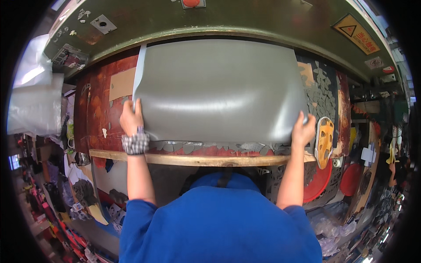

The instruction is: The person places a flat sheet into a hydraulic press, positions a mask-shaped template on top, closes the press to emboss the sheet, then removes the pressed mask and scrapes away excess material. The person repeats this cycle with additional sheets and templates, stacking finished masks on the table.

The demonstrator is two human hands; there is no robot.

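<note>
A wide, smooth grey sheet [219, 79] with a shiny face spans the reddish-brown worktable [94, 111] in front of me. My left hand [131, 117] grips its near left edge, thumb on top; a pale underside shows along that side. At the near right corner, my right hand [303, 130] pinches the sheet between thumb and fingers. The near part bulges slightly upward. Just right of my right hand lies an orange-yellow, sole-shaped cutting die [324, 142] with holes through it. Small grey cut pieces [322, 90] lie along the right side and under the near edge.
A green machine beam [219, 19] with a red button [191, 3] runs across the far side. A wooden rail [210, 159] edges the table nearest me. Brown cardboard [122, 84] lies at left; a red basin [319, 179] stands below at right.
</note>
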